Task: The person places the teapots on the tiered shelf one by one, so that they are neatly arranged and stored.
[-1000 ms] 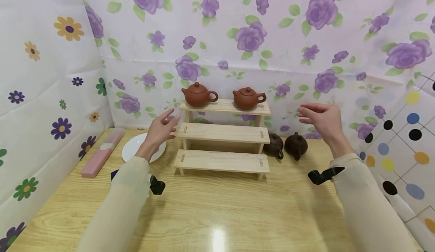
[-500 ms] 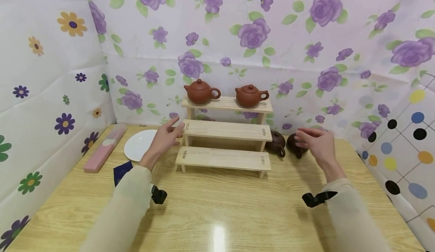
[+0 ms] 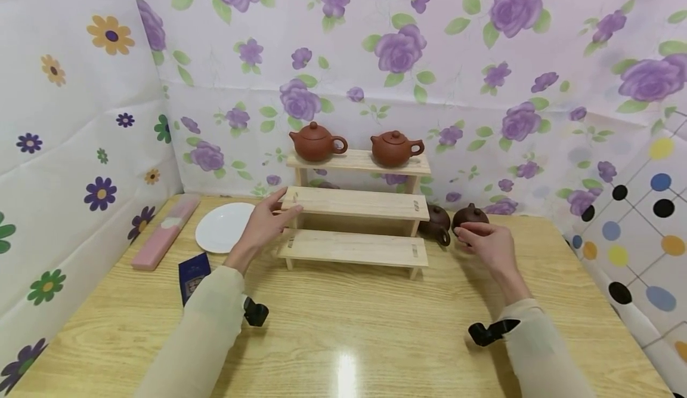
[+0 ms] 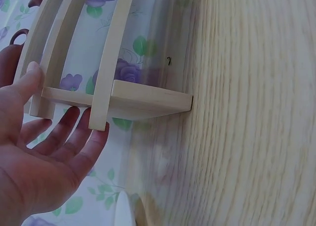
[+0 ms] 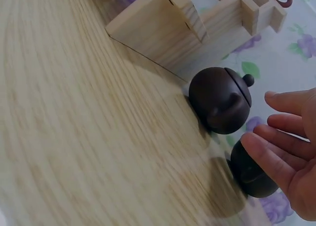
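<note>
outer dark teapot (image 3: pixel 471 216), right of wooden stand (image 3: pixel 354 201) | right hand (image 3: pixel 489 252) loosely spread by it, contact unclear; left hand (image 3: pixel 264 222) spread at stand's left end | probably stiff, breakable clay, I'd grab the handle (image 5: pixel 252 175)

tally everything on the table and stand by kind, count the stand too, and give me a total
reddish-brown teapots: 2
dark brown teapots: 2
three-tier wooden stand: 1
white plate: 1
long pink object: 1
dark blue packet: 1
total: 8
</note>
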`<state>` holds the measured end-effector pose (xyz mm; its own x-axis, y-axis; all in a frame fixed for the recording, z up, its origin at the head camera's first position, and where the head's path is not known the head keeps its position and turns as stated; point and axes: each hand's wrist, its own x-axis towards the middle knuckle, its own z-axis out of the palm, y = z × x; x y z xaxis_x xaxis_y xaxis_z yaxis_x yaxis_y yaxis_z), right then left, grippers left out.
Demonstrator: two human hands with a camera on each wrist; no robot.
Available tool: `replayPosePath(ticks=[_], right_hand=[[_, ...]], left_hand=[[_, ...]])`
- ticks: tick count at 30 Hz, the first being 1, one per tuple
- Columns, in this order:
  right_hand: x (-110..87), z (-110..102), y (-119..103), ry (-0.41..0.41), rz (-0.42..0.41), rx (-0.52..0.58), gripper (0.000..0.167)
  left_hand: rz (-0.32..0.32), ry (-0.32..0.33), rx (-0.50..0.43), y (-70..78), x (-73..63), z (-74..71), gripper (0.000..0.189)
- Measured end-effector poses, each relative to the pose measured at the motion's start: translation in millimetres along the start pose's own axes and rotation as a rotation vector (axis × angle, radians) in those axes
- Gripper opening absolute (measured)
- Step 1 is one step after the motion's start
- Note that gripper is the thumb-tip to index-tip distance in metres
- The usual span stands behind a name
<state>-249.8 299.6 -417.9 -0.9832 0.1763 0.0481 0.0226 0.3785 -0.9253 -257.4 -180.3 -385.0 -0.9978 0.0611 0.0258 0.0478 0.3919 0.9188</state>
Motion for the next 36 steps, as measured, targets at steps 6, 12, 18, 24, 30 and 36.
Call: replayPosePath(ticks=[6,12,18,24,30,36], right_hand=[[-1.6,9.7,-0.5,0.001,0.028,-0.02,0.043],[-3.7,18.8,1.0,-0.001,0.032,-0.062,0.04],[-2.7,29.4,4.9,0.046,0.02,-0.047,0.034],[-2.5,36.0,7.1,0.066,0.03,0.004,0.033],[-3.3,39.6,10.3,0.087,0.013,-0.018,0.031],[-3.2,41.1,13.7,0.12,-0.01,-0.014,0.027]], left_hand=[[-0.002,0.025,0.013,-0.9,1.1,-0.3,0.079],[-0.002,0.012,0.009,-2.2,0.1,-0.7,0.078],[0.015,0.004,0.0,-4.3,-0.2,-1.0,0.077],[0.039,0.005,-0.018,-7.0,-1.7,-2.5,0.075],[0.043,0.008,-0.018,-9.3,-2.3,-3.8,0.075],[0.047,0.011,-0.023,-10.1,-2.1,-3.4,0.074]])
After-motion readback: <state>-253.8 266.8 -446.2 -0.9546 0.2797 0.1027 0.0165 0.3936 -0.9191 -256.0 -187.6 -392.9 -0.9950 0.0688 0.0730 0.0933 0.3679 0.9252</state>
